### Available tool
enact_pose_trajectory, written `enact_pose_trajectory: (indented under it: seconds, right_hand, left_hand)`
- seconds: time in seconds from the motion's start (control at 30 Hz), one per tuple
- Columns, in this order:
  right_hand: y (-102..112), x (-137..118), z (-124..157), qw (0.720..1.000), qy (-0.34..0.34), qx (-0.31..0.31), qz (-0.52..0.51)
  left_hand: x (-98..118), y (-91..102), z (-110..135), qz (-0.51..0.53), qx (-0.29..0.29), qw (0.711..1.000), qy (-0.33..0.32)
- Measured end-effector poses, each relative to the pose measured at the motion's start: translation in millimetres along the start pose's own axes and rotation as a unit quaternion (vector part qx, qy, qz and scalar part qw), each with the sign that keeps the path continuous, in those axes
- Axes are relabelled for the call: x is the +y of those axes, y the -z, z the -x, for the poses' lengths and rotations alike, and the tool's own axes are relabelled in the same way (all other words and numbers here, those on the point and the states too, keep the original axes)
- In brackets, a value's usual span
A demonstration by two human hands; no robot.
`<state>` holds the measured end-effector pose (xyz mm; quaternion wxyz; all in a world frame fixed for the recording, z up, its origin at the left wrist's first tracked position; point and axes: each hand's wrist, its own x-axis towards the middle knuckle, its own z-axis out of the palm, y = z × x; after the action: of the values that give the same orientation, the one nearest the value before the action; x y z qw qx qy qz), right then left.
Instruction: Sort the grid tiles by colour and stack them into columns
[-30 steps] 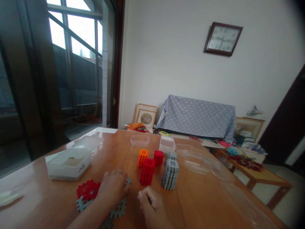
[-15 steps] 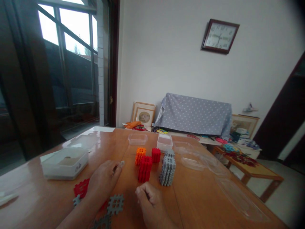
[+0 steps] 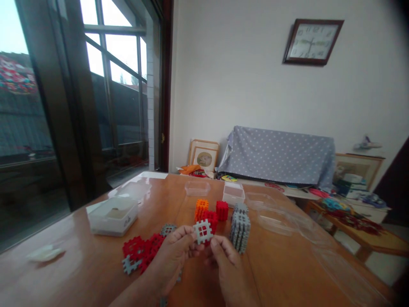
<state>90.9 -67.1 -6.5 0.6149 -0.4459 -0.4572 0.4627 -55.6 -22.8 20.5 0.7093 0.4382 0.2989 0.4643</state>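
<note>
A grey square interlocking tile [image 3: 203, 231], with notched edges and a window-like middle, is pinched at its left edge by my left hand [image 3: 174, 251]. My right hand [image 3: 226, 258] has its thumb and fingers closed at the tile's lower right corner. Just behind the tile, partly covered by it, stands a red tile stack [image 3: 212, 219]. A tall grey tile stack [image 3: 240, 232] rises to the right of my hands. Farther back are an orange tile stack [image 3: 201, 209] and a short red tile block [image 3: 222, 210]. Loose red tiles [image 3: 137, 248] lie left of my left hand, partly hidden.
A white plastic box [image 3: 111, 219] sits at the left, with a pale crumpled item [image 3: 46, 253] nearer me. At the back stands a small white container [image 3: 233, 194]. Several clear plastic trays and lids, including a clear tray [image 3: 275, 221], line the right side of the wooden table [image 3: 281, 273].
My left hand has moved right from over the loose tiles, and a grey tile is now between both hands. My right hand has gone from loosely curled to gripping it. The view has turned left.
</note>
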Motion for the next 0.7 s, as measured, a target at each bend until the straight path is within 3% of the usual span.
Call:
enact_pose_trajectory:
  seconds: [0.27, 0.5, 0.7]
  right_hand:
    - [13.3, -5.2, -5.0, 0.999, -0.003, 0.051, -0.016]
    - [13.2, -4.5, -8.1, 0.996, 0.046, 0.047, 0.065]
    - [9.8, -2.5, -5.1, 0.958, 0.151, 0.078, 0.232]
  left_hand:
    - [-1.1, -3.0, 5.5, -0.084, -0.066, 0.994, 0.029]
    - [-10.1, 4.0, -2.5, -0.096, 0.007, 0.995, -0.008]
    - [-11.4, 4.1, -3.7, -0.064, 0.007, 0.998, 0.002]
